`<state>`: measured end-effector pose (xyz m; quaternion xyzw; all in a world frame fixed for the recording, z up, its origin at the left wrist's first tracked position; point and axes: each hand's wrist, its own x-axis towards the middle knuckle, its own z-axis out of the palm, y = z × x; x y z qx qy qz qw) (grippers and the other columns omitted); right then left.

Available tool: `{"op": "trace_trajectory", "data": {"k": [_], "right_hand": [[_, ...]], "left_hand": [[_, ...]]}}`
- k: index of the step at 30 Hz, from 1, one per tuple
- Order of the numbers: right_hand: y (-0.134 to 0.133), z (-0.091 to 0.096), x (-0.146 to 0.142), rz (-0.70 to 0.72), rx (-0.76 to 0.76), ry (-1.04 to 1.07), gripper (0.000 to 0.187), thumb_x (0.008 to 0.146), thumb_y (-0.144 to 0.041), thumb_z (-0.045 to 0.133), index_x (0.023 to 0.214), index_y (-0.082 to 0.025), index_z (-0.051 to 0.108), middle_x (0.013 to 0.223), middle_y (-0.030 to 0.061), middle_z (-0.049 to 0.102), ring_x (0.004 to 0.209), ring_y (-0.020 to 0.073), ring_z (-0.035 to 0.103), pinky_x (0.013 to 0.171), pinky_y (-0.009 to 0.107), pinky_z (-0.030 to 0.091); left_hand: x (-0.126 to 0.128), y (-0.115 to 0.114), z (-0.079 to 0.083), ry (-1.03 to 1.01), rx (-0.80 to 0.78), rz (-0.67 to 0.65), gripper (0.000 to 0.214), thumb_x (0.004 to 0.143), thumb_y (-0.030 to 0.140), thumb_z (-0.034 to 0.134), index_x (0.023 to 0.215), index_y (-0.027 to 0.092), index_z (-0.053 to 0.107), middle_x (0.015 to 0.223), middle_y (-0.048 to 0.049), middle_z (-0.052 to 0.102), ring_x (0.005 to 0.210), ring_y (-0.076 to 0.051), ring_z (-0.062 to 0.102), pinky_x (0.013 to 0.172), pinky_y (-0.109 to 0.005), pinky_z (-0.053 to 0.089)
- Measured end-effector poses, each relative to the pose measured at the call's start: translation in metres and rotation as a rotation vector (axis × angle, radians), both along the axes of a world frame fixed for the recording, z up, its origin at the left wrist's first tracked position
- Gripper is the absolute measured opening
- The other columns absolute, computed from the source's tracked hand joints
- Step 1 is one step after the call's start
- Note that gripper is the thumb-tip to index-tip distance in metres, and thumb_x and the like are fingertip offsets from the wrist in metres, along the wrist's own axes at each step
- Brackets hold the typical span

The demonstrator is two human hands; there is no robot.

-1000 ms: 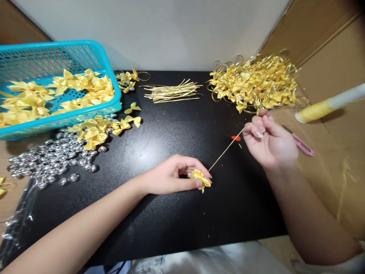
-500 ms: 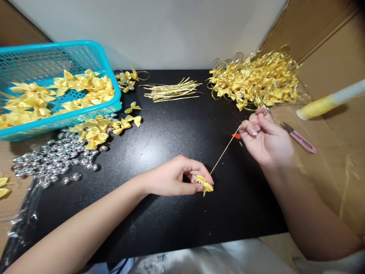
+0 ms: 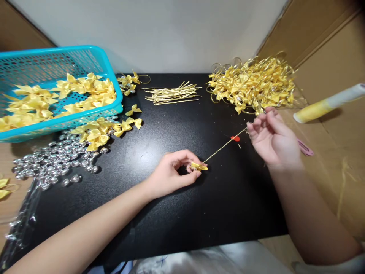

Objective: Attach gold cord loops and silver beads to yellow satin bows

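Note:
My left hand pinches a small yellow ribbon bow low over the black table, thumb and fingertips closed on it. A thin gold wire runs from the bow up and right to my right hand, whose fingertips are pinched on the wire's far end. The wire looks taut between the two hands. My right hand hovers just in front of a big heap of finished yellow bows with gold loops.
A turquoise basket holds yellow bows at the left, with loose bows and silver beads spilled in front. Cut gold wires lie at the back. A small red mark, pink snips, a yellow-white roll and cardboard walls are on the right.
My left hand has lifted slightly and moved away from me with the bow. My right hand has shifted a little to the right, drawing the wire flatter.

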<state>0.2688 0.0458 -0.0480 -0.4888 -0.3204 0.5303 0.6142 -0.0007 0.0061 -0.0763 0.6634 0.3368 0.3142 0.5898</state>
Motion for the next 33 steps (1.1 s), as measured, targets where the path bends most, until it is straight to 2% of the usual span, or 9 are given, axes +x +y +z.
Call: {"op": "trace_trajectory", "data": {"k": [2, 5, 7, 10, 14, 20, 25, 30, 33], "right_hand": [[0.000, 0.001, 0.002, -0.022, -0.011, -0.015, 0.010, 0.082, -0.031, 0.069, 0.081, -0.032, 0.059, 0.069, -0.0065, 0.062, 0.058, 0.0116, 0.060, 0.065, 0.030, 0.057], [-0.003, 0.005, 0.001, -0.018, -0.002, -0.056, 0.011, 0.083, -0.032, 0.070, 0.081, -0.031, 0.059, 0.062, -0.0080, 0.059, 0.046, 0.0085, 0.052, 0.057, 0.026, 0.055], [-0.004, 0.007, -0.002, -0.006, 0.027, -0.071, 0.011, 0.084, -0.030, 0.069, 0.081, -0.029, 0.059, 0.056, -0.0091, 0.054, 0.041, 0.0065, 0.044, 0.051, 0.022, 0.051], [-0.006, 0.008, -0.007, 0.042, 0.059, -0.073, 0.012, 0.087, -0.027, 0.066, 0.080, -0.026, 0.056, 0.048, -0.0100, 0.042, 0.036, 0.0052, 0.031, 0.043, 0.018, 0.041], [-0.006, 0.007, -0.010, 0.108, 0.013, -0.042, 0.012, 0.085, -0.019, 0.062, 0.077, -0.022, 0.053, 0.050, -0.0092, 0.033, 0.040, 0.0055, 0.025, 0.043, 0.017, 0.035], [-0.006, 0.005, -0.010, 0.140, -0.036, -0.112, 0.011, 0.079, -0.013, 0.062, 0.085, -0.022, 0.058, 0.055, -0.0069, 0.044, 0.050, 0.0080, 0.041, 0.053, 0.020, 0.045], [-0.008, 0.002, -0.012, 0.202, -0.095, -0.213, 0.017, 0.078, -0.029, 0.074, 0.089, -0.023, 0.062, 0.075, 0.0000, 0.069, 0.064, 0.0117, 0.061, 0.062, 0.025, 0.054], [-0.007, 0.000, -0.009, 0.128, -0.106, -0.207, 0.018, 0.072, -0.030, 0.081, 0.078, -0.020, 0.068, 0.065, -0.0012, 0.065, 0.058, 0.0086, 0.059, 0.055, 0.019, 0.053], [-0.006, 0.001, -0.009, 0.086, -0.104, -0.170, 0.013, 0.073, -0.027, 0.080, 0.078, -0.020, 0.071, 0.062, -0.0021, 0.062, 0.058, 0.0086, 0.058, 0.054, 0.019, 0.053]], "left_hand": [[-0.002, 0.000, -0.002, 0.076, 0.290, 0.019, 0.007, 0.085, 0.018, 0.066, 0.091, 0.015, 0.065, 0.093, -0.0097, 0.077, 0.088, -0.018, 0.072, 0.078, -0.030, 0.057], [-0.004, -0.002, -0.004, 0.182, 0.719, -0.054, 0.013, 0.089, 0.012, 0.059, 0.099, 0.016, 0.067, 0.101, -0.0106, 0.076, 0.092, -0.018, 0.071, 0.081, -0.032, 0.057], [-0.004, -0.006, -0.004, 0.297, 0.902, -0.093, 0.018, 0.093, 0.012, 0.054, 0.105, 0.015, 0.066, 0.108, -0.0126, 0.074, 0.090, -0.018, 0.069, 0.079, -0.033, 0.059], [-0.002, -0.012, 0.000, 0.480, 1.034, -0.118, 0.021, 0.096, 0.012, 0.048, 0.107, 0.011, 0.066, 0.107, -0.0147, 0.074, 0.086, -0.019, 0.068, 0.073, -0.032, 0.060], [0.000, -0.016, 0.006, 0.610, 1.081, -0.156, 0.027, 0.098, 0.011, 0.041, 0.109, 0.006, 0.066, 0.108, -0.0185, 0.072, 0.087, -0.022, 0.067, 0.071, -0.035, 0.061], [0.004, -0.020, 0.009, 0.721, 1.060, -0.188, 0.035, 0.101, 0.013, 0.032, 0.111, 0.006, 0.065, 0.122, -0.0198, 0.066, 0.089, -0.021, 0.064, 0.075, -0.035, 0.060], [0.007, -0.022, 0.008, 0.735, 0.890, -0.156, 0.035, 0.103, 0.020, 0.032, 0.102, 0.011, 0.066, 0.096, -0.0080, 0.067, 0.079, -0.016, 0.061, 0.069, -0.028, 0.058], [0.005, -0.020, 0.005, 0.682, 0.938, -0.157, 0.027, 0.100, 0.016, 0.039, 0.113, 0.010, 0.062, 0.089, -0.0082, 0.064, 0.079, -0.018, 0.060, 0.066, -0.029, 0.057], [0.004, -0.019, 0.005, 0.660, 0.923, -0.136, 0.022, 0.098, 0.017, 0.044, 0.108, 0.010, 0.063, 0.092, -0.0094, 0.065, 0.083, -0.019, 0.061, 0.070, -0.031, 0.058]]}}
